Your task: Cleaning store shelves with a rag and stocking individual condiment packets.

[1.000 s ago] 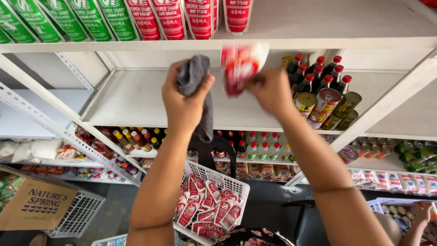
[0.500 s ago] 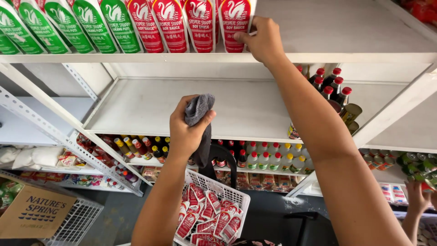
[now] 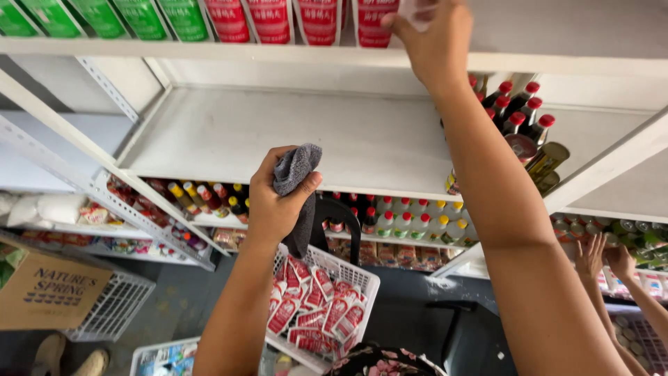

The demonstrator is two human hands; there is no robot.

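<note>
My right hand reaches up to the top white shelf and grips a red and white pouch at the end of a row of red pouches. Green pouches stand further left on that shelf. My left hand is held lower, in front of the bare middle shelf, closed around a grey cloth that hangs down from the fist. Below it a white wire basket holds several red and white sachets.
Dark bottles with red caps stand on the middle shelf at right. Lower shelves carry small bottles and packets. A cardboard box sits in a wire basket at lower left. Another person's hands reach in at lower right.
My right hand has lifted the red and white pouch from in front of the middle shelf up onto the top shelf, at the end of the red row. My left hand with the cloth has lowered.
</note>
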